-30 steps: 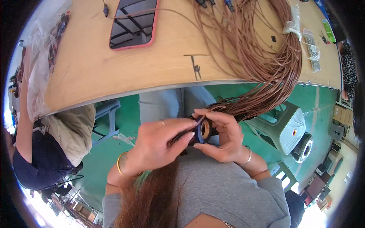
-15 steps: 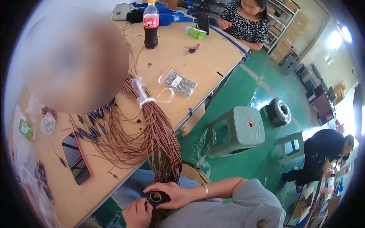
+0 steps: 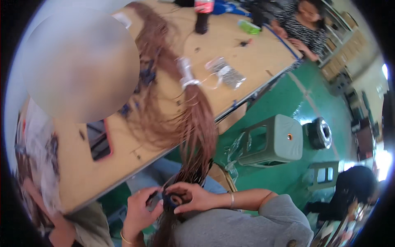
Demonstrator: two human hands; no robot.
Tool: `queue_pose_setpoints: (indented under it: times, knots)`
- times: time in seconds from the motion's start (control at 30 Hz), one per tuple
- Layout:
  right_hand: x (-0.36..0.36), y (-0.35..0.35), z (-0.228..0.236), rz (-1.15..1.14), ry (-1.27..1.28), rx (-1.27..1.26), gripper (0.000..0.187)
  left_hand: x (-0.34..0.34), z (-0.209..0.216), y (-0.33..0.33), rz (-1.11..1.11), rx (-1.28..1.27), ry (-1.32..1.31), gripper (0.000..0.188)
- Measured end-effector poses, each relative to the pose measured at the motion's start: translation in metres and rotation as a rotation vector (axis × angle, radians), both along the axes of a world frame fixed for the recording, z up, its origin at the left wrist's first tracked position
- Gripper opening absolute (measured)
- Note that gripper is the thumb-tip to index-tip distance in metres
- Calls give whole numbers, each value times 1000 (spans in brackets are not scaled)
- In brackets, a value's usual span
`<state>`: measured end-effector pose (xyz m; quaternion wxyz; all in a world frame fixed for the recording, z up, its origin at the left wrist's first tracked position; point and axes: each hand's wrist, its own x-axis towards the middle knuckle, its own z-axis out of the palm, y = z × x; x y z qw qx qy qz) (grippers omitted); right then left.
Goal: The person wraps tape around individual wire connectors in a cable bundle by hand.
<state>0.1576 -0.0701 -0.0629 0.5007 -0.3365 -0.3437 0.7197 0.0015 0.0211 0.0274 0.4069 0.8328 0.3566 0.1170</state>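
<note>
My right hand (image 3: pixel 199 197) grips a roll of black tape (image 3: pixel 176 200) with a brown core, in front of my lap. Close beside it, my left hand (image 3: pixel 142 208) has thumb and fingers bent toward each other around a small dark piece, too blurred to name. A long bundle of brown cables (image 3: pixel 201 119), tied with a white plastic strip (image 3: pixel 189 78), comes off the table edge down to my hands. Its dark lower ends pass behind the tape roll and hang below it.
On the table (image 3: pixel 230 45) lie a phone (image 3: pixel 100 142), a bag of small metal parts (image 3: pixel 230 75), a cola bottle (image 3: pixel 202 18) and a green packet (image 3: pixel 249 27). A person (image 3: pixel 302 29) sits across. A grey stool (image 3: pixel 284 138) and a black coil (image 3: pixel 319 133) stand on the floor.
The view has shifted, so table things sit further right and higher. My left hand has opened a little from the tape roll. Brown cables now stretch across the far table, blurred. Another arm shows lower left.
</note>
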Motion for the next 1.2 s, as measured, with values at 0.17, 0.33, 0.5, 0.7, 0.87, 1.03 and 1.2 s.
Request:
queue_pose_setpoints:
  times: [0.17, 0.33, 0.5, 0.7, 0.87, 1.03, 1.2]
  knots:
    - [-7, 13, -7, -82, 28, -209, 54, 3, 2, -1, -23, 295, -102, 36]
    - [-6, 27, 11, -124, -18, 15, 68, 1, 8, -36, 352, 311, -7, 26]
    - [-3, 34, 3, 34, 312, -11, 77, -8, 0, -36, 339, 146, -27, 14]
    - [3, 35, 4, 112, 226, 5, 82, -12, -6, -37, 367, -204, -100, 11]
    - [14, 39, 4, 164, 234, 52, 77, -10, -8, -32, 356, -486, -208, 17]
    - [20, 46, 8, 247, 233, 129, 72, -9, -10, -28, 330, -522, -249, 20]
    - [25, 47, 12, 223, 104, 162, 67, -8, -11, -26, 292, -500, -267, 19]
